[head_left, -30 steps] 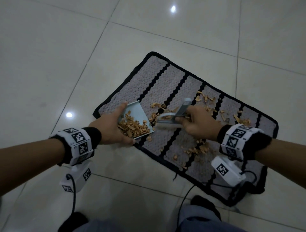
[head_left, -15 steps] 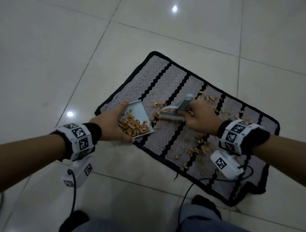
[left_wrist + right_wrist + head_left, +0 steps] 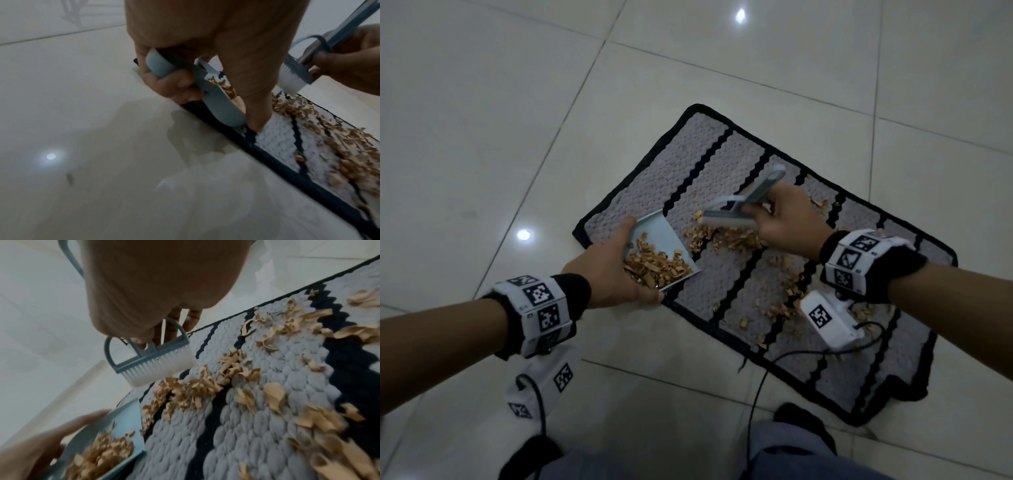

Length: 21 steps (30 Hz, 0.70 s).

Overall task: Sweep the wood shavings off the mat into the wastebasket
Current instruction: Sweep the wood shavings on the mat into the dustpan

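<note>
The brush [image 3: 736, 214] has lifted back beyond the shavings [image 3: 722, 238], gripped in the right hand [image 3: 787, 222]. The left hand [image 3: 609, 270] grips the dustpan [image 3: 657, 240] on the mat [image 3: 709, 164]. Pull short strokes toward the dustpan, its lip flat.

Grey knitted mat [image 3: 709, 161] with black zigzag stripes and black border, tan wood shavings [image 3: 726, 238], pale blue dustpan [image 3: 654, 229], blue-grey brush [image 3: 144, 356] with white bristles, glossy off-white floor tiles [image 3: 482, 102], black-and-white coded wristbands [image 3: 541, 308]

Dustpan [image 3: 664, 240] left of brush [image 3: 729, 219], both over mat [image 3: 698, 150].
</note>
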Motion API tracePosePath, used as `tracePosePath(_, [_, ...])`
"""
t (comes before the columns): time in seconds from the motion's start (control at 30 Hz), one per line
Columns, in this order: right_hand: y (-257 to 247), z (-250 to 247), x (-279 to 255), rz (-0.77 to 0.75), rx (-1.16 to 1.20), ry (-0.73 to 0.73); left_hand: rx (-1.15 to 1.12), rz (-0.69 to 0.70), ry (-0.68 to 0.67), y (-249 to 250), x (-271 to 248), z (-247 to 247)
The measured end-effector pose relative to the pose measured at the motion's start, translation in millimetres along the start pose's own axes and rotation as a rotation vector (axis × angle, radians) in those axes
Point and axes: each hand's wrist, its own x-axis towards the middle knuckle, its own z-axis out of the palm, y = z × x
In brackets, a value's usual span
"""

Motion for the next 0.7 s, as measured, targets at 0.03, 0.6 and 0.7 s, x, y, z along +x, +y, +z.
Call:
tracePosePath(0.03, [0.5, -1.5, 2.0, 0.003, 0.003, 0.072, -0.026, -0.007, 0.005, 1.5, -3.3, 4.1])
tracePosePath(0.6, [1.3, 75.9, -15.2, 0.046, -0.059, 0.216, -0.140, 0.011, 0.072, 11.9, -16.1, 41.7])
tracePosePath(0.7, [-8.0, 84.4, -16.9, -0.037, -0.051, 0.169, -0.151, 0.019, 0.081, 13.4, -16.5, 43.3])
